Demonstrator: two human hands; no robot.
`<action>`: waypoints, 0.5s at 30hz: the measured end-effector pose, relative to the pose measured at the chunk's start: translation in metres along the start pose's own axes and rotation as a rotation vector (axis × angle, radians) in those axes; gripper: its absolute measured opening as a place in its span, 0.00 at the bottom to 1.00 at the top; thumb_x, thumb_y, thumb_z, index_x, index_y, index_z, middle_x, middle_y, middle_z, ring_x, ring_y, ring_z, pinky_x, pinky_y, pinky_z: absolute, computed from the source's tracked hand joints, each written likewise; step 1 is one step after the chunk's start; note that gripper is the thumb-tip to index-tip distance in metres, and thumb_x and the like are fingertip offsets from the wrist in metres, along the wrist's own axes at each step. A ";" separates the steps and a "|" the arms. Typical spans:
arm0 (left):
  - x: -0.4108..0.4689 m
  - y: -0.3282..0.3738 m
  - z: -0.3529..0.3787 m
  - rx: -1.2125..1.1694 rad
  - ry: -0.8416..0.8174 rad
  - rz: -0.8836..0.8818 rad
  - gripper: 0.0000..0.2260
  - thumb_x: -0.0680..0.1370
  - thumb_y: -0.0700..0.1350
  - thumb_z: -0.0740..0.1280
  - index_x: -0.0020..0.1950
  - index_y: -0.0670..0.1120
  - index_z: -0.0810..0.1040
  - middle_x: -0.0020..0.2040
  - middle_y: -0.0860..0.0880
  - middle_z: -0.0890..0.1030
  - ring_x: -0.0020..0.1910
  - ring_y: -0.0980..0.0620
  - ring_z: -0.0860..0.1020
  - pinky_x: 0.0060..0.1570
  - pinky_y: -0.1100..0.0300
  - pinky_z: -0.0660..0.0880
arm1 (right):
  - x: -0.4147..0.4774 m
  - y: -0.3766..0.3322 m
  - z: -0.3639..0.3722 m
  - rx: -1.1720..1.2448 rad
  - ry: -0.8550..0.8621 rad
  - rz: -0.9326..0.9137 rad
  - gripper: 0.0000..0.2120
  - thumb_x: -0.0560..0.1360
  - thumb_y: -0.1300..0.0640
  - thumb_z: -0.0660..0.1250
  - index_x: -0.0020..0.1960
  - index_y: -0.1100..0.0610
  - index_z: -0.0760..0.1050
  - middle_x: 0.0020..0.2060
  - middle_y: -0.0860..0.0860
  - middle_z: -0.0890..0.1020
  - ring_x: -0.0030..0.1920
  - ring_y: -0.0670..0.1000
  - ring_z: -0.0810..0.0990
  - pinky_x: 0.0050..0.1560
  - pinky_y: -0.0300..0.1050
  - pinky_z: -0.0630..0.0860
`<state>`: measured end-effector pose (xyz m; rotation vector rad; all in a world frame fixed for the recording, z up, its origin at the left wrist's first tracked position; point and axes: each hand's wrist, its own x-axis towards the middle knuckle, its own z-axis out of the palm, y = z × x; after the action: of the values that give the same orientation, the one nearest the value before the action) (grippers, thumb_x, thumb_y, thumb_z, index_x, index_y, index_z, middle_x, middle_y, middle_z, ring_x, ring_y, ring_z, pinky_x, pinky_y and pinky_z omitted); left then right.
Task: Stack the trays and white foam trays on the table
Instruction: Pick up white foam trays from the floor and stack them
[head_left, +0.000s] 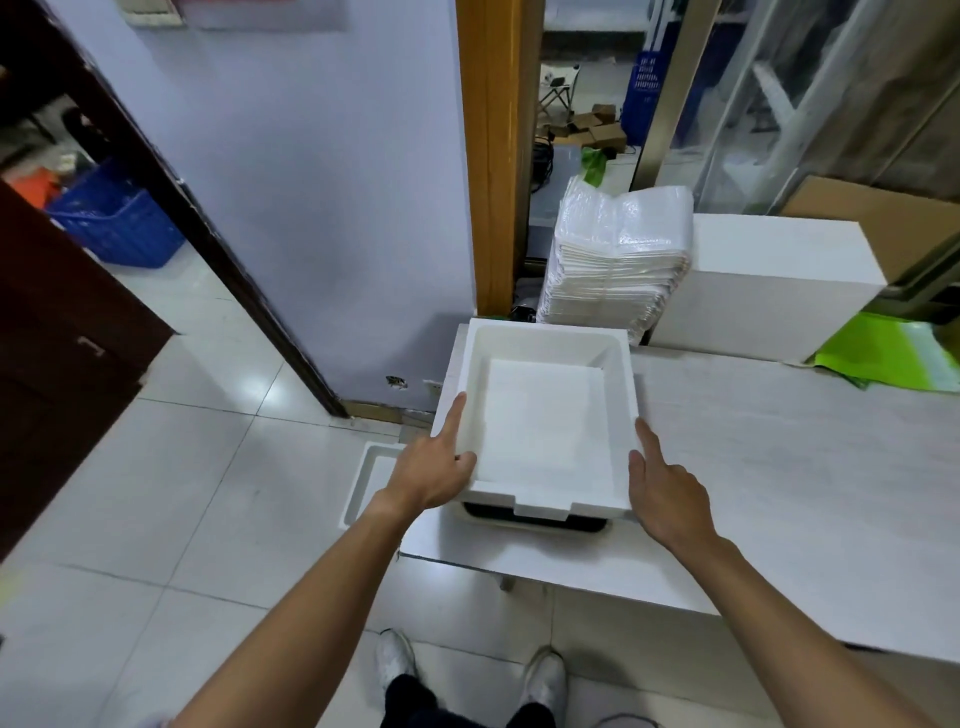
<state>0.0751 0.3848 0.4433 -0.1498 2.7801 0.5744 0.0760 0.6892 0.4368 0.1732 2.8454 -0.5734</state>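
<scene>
Left hand: the left hand (434, 467) presses flat against the left wall of the white foam tray (540, 421), fingers stretched along the rim, thumb at the near corner; it holds the tray by side pressure rather than closing around it.
Right hand: the right hand (662, 486) lies open against the tray's right wall, fingers straight, mirroring the other.
Foam tray: held between both palms, open side up, seemingly empty, at the table's left end near its front edge.
Beneath it: a dark tray with a pale rim (535, 522) shows just under the foam tray's front wall; whether the two touch, I cannot tell.
Table: the pale table (779, 441) runs away to the right.
Still to stack: another foam tray (371, 478) sits low beside the table's left edge, apparently on the floor.
Progress: judged under way; one foam tray is being seated, at least one remains.
Background: a wrapped stack of white sheets (615, 254) stands by the far edge.
</scene>
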 end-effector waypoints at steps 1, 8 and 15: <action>0.002 -0.001 0.000 -0.016 -0.013 0.007 0.38 0.75 0.49 0.57 0.80 0.60 0.39 0.36 0.44 0.79 0.35 0.41 0.76 0.40 0.49 0.75 | 0.000 0.000 -0.002 -0.003 -0.011 -0.012 0.25 0.85 0.47 0.47 0.81 0.44 0.47 0.27 0.53 0.77 0.29 0.53 0.76 0.32 0.46 0.71; 0.051 -0.010 -0.020 -0.032 0.002 0.048 0.30 0.80 0.61 0.57 0.80 0.58 0.54 0.60 0.45 0.81 0.58 0.42 0.79 0.56 0.47 0.76 | 0.039 -0.006 -0.023 -0.123 -0.069 -0.115 0.27 0.84 0.47 0.51 0.80 0.53 0.50 0.70 0.57 0.71 0.61 0.62 0.77 0.56 0.52 0.72; 0.107 0.018 -0.032 -0.013 -0.032 0.067 0.36 0.81 0.63 0.55 0.82 0.48 0.45 0.82 0.49 0.49 0.79 0.45 0.55 0.74 0.45 0.58 | 0.096 -0.030 -0.024 -0.045 -0.070 -0.106 0.31 0.84 0.47 0.53 0.81 0.57 0.47 0.80 0.53 0.53 0.76 0.57 0.60 0.70 0.54 0.64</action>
<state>-0.0381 0.3843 0.4450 -0.0503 2.7595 0.6065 -0.0259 0.6779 0.4449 -0.0063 2.8089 -0.5250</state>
